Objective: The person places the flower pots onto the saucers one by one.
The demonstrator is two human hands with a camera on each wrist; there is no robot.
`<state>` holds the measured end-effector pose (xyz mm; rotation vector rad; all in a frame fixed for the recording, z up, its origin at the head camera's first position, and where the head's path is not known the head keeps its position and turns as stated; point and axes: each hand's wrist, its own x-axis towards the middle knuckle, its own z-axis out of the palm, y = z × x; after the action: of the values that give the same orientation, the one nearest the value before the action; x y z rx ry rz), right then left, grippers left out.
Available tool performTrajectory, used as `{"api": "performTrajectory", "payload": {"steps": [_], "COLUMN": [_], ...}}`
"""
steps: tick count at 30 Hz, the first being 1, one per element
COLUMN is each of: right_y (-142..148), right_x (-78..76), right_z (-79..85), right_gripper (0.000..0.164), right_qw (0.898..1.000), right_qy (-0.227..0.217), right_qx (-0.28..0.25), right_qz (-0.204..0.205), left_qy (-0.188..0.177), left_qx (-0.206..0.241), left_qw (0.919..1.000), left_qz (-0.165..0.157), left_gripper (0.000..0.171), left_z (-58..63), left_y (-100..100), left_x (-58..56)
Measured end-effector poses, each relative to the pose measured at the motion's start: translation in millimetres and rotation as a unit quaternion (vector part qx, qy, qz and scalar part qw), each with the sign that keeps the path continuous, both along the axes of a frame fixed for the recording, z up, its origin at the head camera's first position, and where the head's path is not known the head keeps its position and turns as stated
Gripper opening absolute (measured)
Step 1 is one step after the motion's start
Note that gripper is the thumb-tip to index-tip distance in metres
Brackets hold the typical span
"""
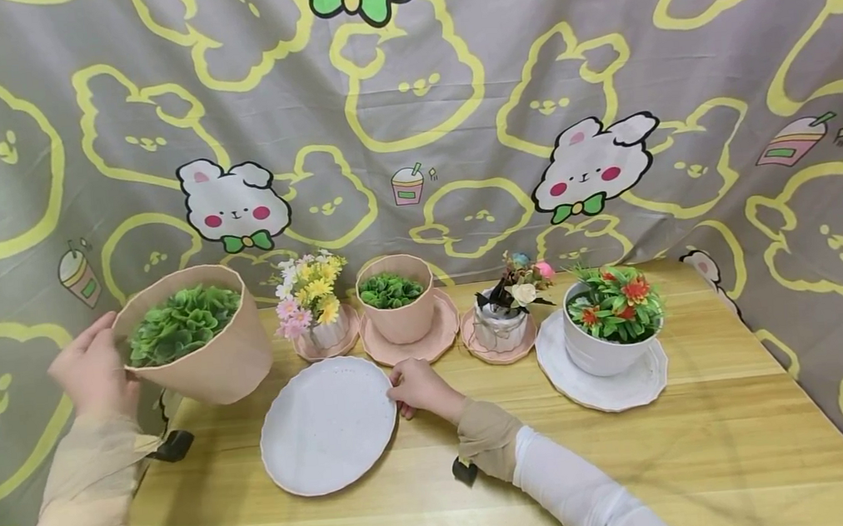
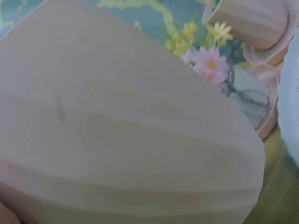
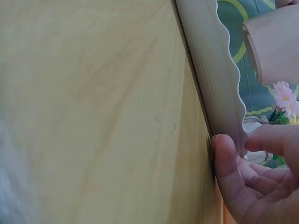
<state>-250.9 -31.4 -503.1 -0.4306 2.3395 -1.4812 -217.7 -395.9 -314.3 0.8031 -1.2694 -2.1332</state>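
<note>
My left hand [image 1: 97,371] grips the rim of a large pink flowerpot [image 1: 238,367] at its left side. A leafy green plant [image 1: 184,321] fills the pot, which is tilted and held up over the table's left end. Its pink wall covers most of the left wrist view. With my right hand [image 1: 423,388] I pinch the right edge of a large white saucer [image 1: 327,430] at the front left of the table. In the right wrist view, thumb and fingers [image 3: 226,163] meet at the saucer's wavy rim, close over the wood.
Along the back of the wooden table [image 1: 738,436] stand potted plants on saucers: pastel flowers [image 1: 311,293], a smaller pink pot [image 1: 399,323], a small white pot [image 1: 501,331] with roses, and a white pot [image 1: 610,355] with red flowers. A patterned curtain [image 1: 451,85] hangs behind.
</note>
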Motion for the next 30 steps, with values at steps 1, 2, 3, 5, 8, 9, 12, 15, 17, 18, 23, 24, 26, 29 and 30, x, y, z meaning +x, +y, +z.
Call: {"api": "performTrajectory", "payload": {"steps": [1, 2, 3, 5, 8, 9, 12, 15, 17, 18, 23, 24, 26, 29, 30], "right_y": [0, 0, 0, 1, 1, 1, 1, 1, 1, 1, 1, 1, 0, 0, 0], "right_x": [-0.1, -0.2, -0.4, -0.5, -0.1, 0.2, 0.8, 1.0, 1.1, 1.1, 1.1, 1.2, 1.4, 1.5, 1.4], "right_z": [0.0, -0.3, -0.5, -0.7, -0.7, -0.6, 0.2, 0.6, 1.1, 1.3, 2.6, 2.7, 2.8, 3.3, 3.3], "right_gripper": [0.013, 0.013, 0.014, 0.014, 0.015, 0.014, 0.015, 0.015, 0.015, 0.014, 0.013, 0.013, 0.013, 0.014, 0.014], "right_qw": [1.000, 1.000, 1.000, 1.000, 1.000, 1.000, 1.000, 1.000, 1.000, 1.000, 1.000, 1.000, 1.000, 1.000, 1.000], "right_qy": [0.000, 0.001, 0.001, 0.001, 0.003, 0.003, 0.000, -0.003, -0.003, -0.002, -0.002, -0.003, -0.004, -0.005, -0.006], "right_qx": [0.001, 0.002, 0.002, 0.002, 0.000, -0.001, 0.000, 0.001, 0.001, 0.001, 0.000, -0.001, -0.003, -0.005, -0.005], "right_qz": [0.000, 0.000, 0.000, -0.001, -0.002, -0.002, -0.002, -0.002, -0.003, -0.003, -0.004, -0.003, -0.003, -0.003, -0.003], "left_qy": [-0.004, -0.008, -0.012, -0.014, -0.013, -0.012, -0.004, 0.010, 0.024, 0.029, 0.031, 0.026, 0.016, 0.000, -0.004], "left_qx": [-0.007, -0.015, -0.021, -0.028, -0.033, -0.034, -0.035, -0.045, -0.043, -0.044, -0.047, -0.051, -0.060, -0.074, -0.078], "left_qw": [0.9999, 0.9997, 0.9994, 0.9986, 0.9974, 0.9969, 0.9954, 0.9936, 0.9920, 0.9914, 0.9890, 0.9889, 0.9882, 0.9873, 0.9870], "left_qz": [-0.008, -0.016, -0.025, -0.042, -0.063, -0.070, -0.089, -0.103, -0.116, -0.120, -0.137, -0.137, -0.140, -0.141, -0.141], "left_gripper": [0.038, 0.040, 0.042, 0.045, 0.047, 0.047, 0.045, 0.043, 0.041, 0.041, 0.040, 0.040, 0.040, 0.041, 0.041], "left_z": [0.5, 0.7, 1.0, 1.1, 0.6, 0.2, -2.0, -6.7, -11.1, -13.6, -28.6, -32.2, -39.5, -48.9, -51.8], "left_y": [2, 3, 5, 10, 17, 19, 26, 34, 39, 42, 57, 60, 65, 72, 74], "left_x": [2.8, 5.4, 7.9, 12.1, 17.9, 19.8, 26.0, 31.7, 34.5, 35.5, 39.5, 39.9, 40.1, 38.6, 38.0]}}
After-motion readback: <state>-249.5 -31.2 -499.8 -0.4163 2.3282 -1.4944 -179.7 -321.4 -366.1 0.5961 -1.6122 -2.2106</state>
